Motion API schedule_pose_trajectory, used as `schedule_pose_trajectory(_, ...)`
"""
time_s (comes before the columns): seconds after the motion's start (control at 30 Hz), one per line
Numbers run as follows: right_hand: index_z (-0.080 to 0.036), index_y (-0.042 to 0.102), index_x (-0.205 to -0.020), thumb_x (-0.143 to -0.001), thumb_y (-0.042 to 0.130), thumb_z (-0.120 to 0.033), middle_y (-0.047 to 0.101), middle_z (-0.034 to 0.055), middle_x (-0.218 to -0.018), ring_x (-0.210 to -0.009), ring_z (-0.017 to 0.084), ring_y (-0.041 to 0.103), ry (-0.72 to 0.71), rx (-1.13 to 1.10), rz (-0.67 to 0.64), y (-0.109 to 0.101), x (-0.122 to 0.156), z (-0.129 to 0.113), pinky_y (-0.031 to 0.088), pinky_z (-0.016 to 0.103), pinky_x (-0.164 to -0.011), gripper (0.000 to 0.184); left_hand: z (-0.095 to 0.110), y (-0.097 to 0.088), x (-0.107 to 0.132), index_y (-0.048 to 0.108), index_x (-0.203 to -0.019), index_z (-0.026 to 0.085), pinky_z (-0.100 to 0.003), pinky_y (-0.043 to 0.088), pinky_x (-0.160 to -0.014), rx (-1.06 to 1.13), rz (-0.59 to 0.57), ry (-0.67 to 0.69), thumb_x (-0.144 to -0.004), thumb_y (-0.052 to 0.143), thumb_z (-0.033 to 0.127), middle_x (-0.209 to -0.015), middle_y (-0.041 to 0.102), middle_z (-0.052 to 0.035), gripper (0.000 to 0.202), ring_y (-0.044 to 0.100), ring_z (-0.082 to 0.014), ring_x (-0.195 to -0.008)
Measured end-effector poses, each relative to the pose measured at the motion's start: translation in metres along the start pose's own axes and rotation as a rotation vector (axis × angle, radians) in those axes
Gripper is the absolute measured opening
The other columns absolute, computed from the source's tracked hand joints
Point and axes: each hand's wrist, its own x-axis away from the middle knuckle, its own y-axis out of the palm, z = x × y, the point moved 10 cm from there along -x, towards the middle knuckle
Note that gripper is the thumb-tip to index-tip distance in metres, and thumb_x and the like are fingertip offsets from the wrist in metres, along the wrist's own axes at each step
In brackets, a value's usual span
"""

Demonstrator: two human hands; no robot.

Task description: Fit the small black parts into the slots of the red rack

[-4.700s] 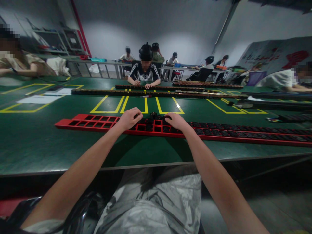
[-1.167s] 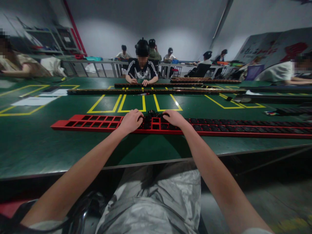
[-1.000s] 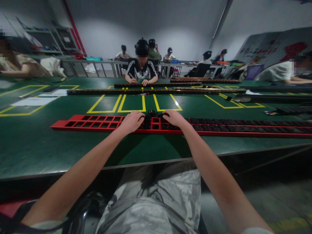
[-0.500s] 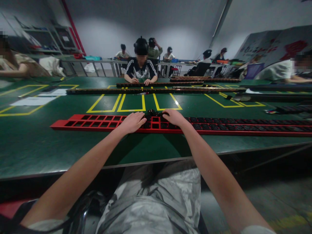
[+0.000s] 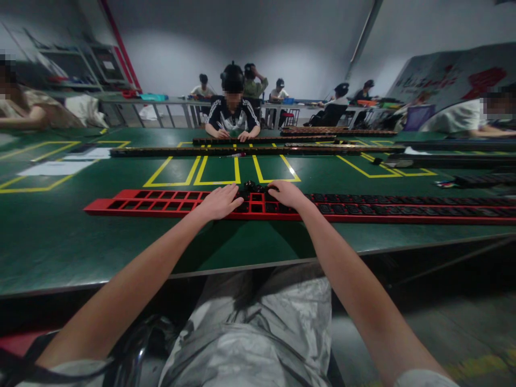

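Observation:
A long red frame (image 5: 185, 214) with two rows of square openings lies across the green table in front of me. Black square parts (image 5: 365, 209) fill its openings on the right; towards the left end the openings are bare. My left hand (image 5: 220, 202) rests palm down over the frame, fingers stretched and thumb apart. Opposite it, my right hand (image 5: 288, 193) arches over black parts in the frame, its fingers pointing left and partly hidden from me. Between the hands, a small heap of black parts (image 5: 253, 186) sits at the frame's far edge, beside a bare opening.
Long dark strips (image 5: 169, 152) lie across the table beyond yellow tape outlines (image 5: 217, 182). White sheets (image 5: 56, 167) are at left, and a bundle of black parts with wires (image 5: 463, 183) is at right. A person (image 5: 233, 110) sits opposite; others sit at both sides and behind.
Both hands stay at nearly the same places on the red frame. The view has shifted very slightly; nothing else visibly differs.

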Motion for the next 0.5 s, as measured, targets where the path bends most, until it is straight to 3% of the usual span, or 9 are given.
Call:
schedule_pose_trajectory(0.2, -0.019, 0.067, -0.118, -0.096, 0.048, -0.035, 0.069, 0.0099, -0.12, -0.108, 0.026, 0.064, -0.008, 0.001, 0.009, 0.0, 0.001, 0.0, 0.048, 0.036, -0.094, 0.033, 0.004, -0.008, 0.004, 0.033, -0.151, 0.009, -0.041, 0.024, -0.118, 0.017, 0.059, 0.02, -0.098, 0.021, 0.056, -0.157, 0.033, -0.015, 0.071, 0.029, -0.026, -0.146)
schedule_pose_trajectory(0.37, -0.019, 0.067, -0.119, -0.096, 0.048, -0.034, 0.069, 0.0099, -0.121, -0.109, 0.026, 0.064, -0.011, -0.003, 0.009, -0.001, 0.0, -0.001, 0.048, 0.036, -0.095, 0.033, 0.014, -0.013, 0.009, 0.034, -0.151, 0.02, -0.043, 0.024, -0.118, 0.02, 0.082, 0.123, -0.098, 0.029, 0.055, -0.159, 0.031, -0.0085, 0.065, 0.029, -0.0264, -0.146)
schedule_pose_trajectory(0.5, -0.02, 0.067, -0.119, -0.096, 0.048, -0.033, 0.069, 0.0101, -0.121, -0.11, 0.026, 0.063, -0.012, -0.007, 0.011, -0.002, 0.001, -0.002, 0.047, 0.036, -0.095, 0.033, 0.013, -0.011, 0.008, 0.038, -0.15, 0.023, -0.047, 0.024, -0.118, 0.025, 0.071, 0.121, -0.098, 0.03, 0.055, -0.158, 0.033, -0.008, 0.062, 0.03, -0.0275, -0.146)
